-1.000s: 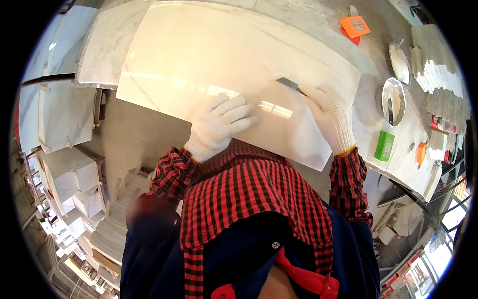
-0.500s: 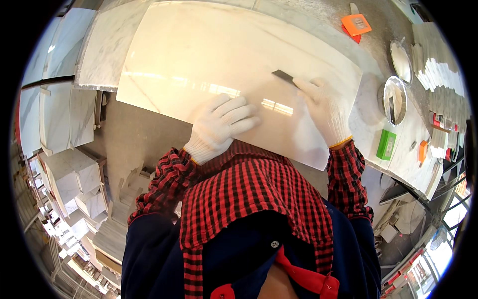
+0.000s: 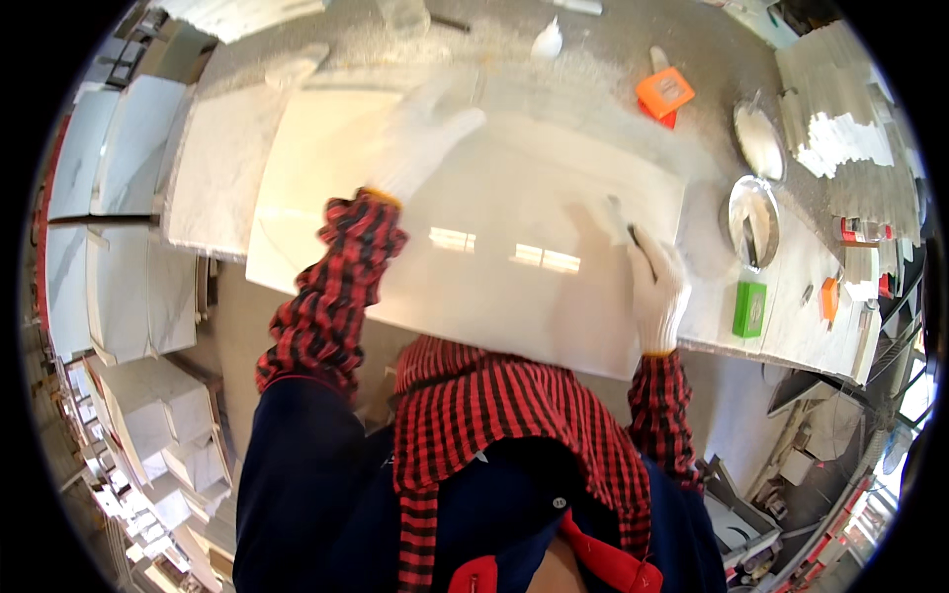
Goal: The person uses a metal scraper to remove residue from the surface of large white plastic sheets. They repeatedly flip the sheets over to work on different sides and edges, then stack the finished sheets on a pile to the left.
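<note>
A glossy white marble-look slab point(image 3: 474, 316) lies on the workbench before me. My left hand point(image 3: 420, 143), in a white knit glove, is over the slab's far left part, smeared by motion; its thumb stands out from the fingers and nothing shows in it. Near the slab's right edge, my right hand point(image 3: 658, 292), also gloved, is closed round a thin putty knife point(image 3: 623, 219). The blade, blurred, points away from me over the slab; the handle is hidden in the glove.
Right of the slab stand a round tin point(image 3: 732, 227) with pale paste and a tool inside, its paste-smeared lid point(image 3: 759, 143), a green box point(image 3: 749, 309) and a small orange box point(image 3: 829, 298). Beyond lie an orange box point(image 3: 664, 92) and a white bottle point(image 3: 548, 40). Stacked slabs point(image 3: 143, 277) stand left.
My left hand has moved from the slab's near edge to its far left part. The right hand has shifted nearer to me with the putty knife, its blade turned more away. The view has shifted.
</note>
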The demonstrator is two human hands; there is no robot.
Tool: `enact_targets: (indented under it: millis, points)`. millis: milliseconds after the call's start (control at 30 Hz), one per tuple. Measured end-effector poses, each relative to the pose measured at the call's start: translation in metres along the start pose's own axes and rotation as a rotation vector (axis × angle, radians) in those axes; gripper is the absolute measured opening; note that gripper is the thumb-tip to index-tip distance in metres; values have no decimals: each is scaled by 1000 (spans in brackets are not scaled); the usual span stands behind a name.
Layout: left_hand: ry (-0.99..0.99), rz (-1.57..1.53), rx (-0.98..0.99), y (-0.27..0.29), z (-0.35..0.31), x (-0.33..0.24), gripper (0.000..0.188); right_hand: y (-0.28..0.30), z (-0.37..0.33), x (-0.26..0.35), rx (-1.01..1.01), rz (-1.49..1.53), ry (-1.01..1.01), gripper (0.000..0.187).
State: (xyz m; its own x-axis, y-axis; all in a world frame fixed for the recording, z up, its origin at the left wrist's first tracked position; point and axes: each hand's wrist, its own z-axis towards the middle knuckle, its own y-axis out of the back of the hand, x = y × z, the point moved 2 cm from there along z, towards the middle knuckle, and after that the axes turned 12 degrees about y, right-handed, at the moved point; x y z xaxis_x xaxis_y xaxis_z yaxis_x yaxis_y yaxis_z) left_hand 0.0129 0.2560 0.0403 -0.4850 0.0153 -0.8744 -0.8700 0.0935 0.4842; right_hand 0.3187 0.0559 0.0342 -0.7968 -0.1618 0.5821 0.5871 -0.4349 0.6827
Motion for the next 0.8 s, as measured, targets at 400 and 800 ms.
enact_targets:
  millis: [400, 800]
  points:
    - [-2, 447, 7, -114, 138, -41, 53, -8, -8, -4, -129, -36, -74, 28]
    - [83, -35, 192, -22, -33, -41, 56, -8, -10, -10, -142, -65, -20, 27]
